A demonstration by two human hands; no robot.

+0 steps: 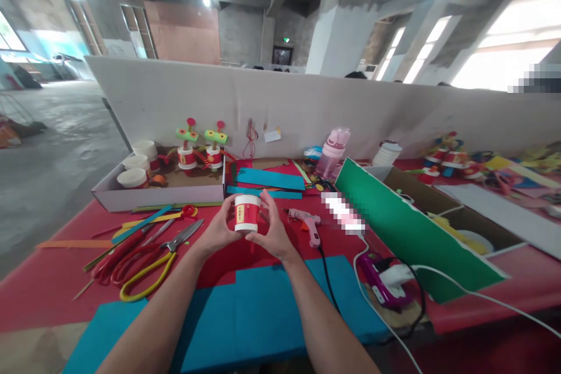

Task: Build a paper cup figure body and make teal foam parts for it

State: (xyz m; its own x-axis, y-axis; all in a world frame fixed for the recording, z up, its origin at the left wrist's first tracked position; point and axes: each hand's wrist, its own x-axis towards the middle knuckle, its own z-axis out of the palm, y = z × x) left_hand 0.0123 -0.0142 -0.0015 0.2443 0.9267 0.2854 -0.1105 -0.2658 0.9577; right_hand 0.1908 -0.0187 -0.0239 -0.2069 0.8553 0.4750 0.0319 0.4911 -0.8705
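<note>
A white paper cup [247, 214] with a red band and a yellow label is held between my two hands above the red tabletop. My left hand [218, 227] grips its left side, thumb low and fingers behind. On the cup's right side, my right hand [274, 228] has its thumb near the base and its fingers raised along the rim. A pink glue gun [309, 225] lies just right of my right hand. Blue paper strips [270, 178] rest behind the cup, and a large blue sheet [254, 315] lies under my forearms.
At left, scissors with yellow and red handles [151, 280] lie beside paper strips. A box [160, 199] behind them holds cups and two cup figures. A pink bottle [333, 155], a green-sided box [394, 228] and a purple power strip [385, 289] with cables occupy the right.
</note>
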